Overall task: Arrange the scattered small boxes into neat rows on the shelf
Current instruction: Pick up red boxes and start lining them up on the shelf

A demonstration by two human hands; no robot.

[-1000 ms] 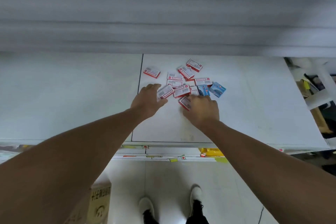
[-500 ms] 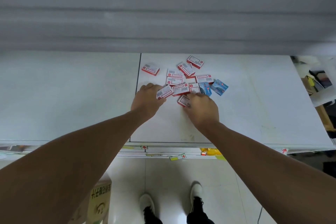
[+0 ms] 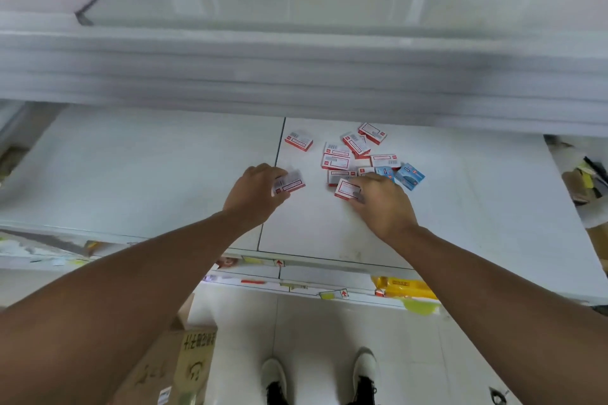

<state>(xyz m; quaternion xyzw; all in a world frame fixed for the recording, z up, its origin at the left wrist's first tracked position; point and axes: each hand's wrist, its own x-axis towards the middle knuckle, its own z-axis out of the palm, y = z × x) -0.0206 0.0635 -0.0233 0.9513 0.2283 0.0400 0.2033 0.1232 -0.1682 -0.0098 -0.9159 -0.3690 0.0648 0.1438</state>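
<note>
Several small red-and-white boxes [image 3: 336,161] lie scattered in a loose pile on the white shelf [image 3: 164,174], with two blue boxes [image 3: 409,176] at the pile's right edge. One red-and-white box [image 3: 298,140] lies apart at the back left. My left hand [image 3: 255,192] grips a red-and-white box [image 3: 289,185], left of the pile and blurred by motion. My right hand [image 3: 383,199] holds another red-and-white box [image 3: 347,189] by its right end, at the pile's near edge.
An upper shelf edge [image 3: 296,76] overhangs the back of the work shelf. A seam [image 3: 273,181] splits the shelf into two panels. Below, a cardboard carton [image 3: 184,368] stands on the floor at the left, my shoes [image 3: 273,371] beside it. Cluttered goods [image 3: 585,181] sit at the far right.
My left hand has pulled one red-and-white box leftward out of the pile. My right hand has taken hold of a box at the pile's near edge. The camera tilted upward.
</note>
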